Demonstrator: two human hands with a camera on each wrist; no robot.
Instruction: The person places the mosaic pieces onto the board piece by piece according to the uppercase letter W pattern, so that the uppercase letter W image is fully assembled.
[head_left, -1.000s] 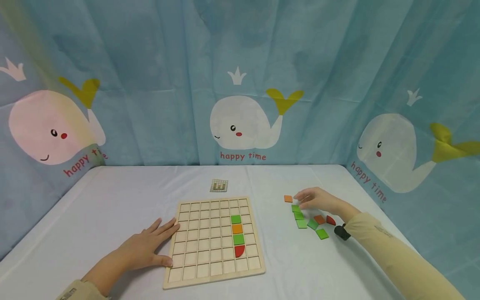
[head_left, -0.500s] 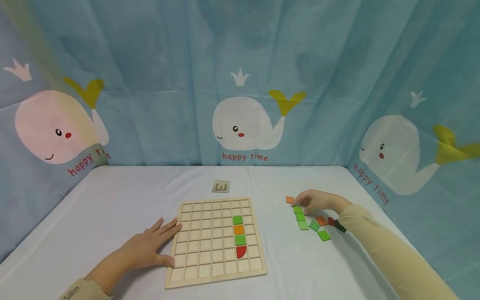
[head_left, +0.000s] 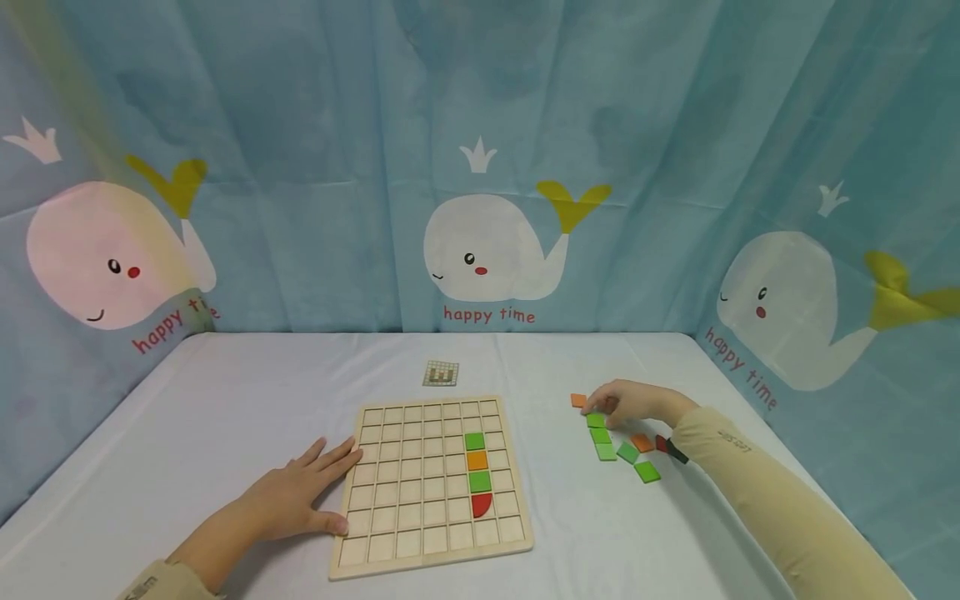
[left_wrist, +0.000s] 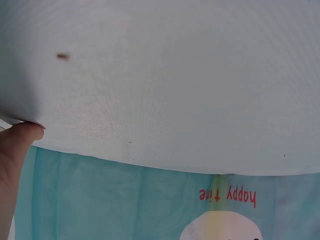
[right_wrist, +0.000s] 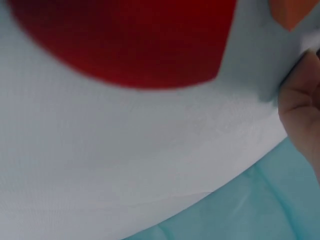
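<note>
Now we see the left hand (head_left: pixel 288 497) spread against the wooden board (head_left: pixel 408 493), low in the frame's middle, maybe so it won't slide. Right of centre, the right hand (head_left: pixel 632 402) bends over a green tile (head_left: pixel 596 422); we can't tell if it pinches.

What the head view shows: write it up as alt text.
A person's right-hand grip is down at the far end of a row of three green tiles on a white table. The left-hand grip lies spread against the left edge of a wooden grid board, which holds a column of green, orange, green and red pieces.
</note>
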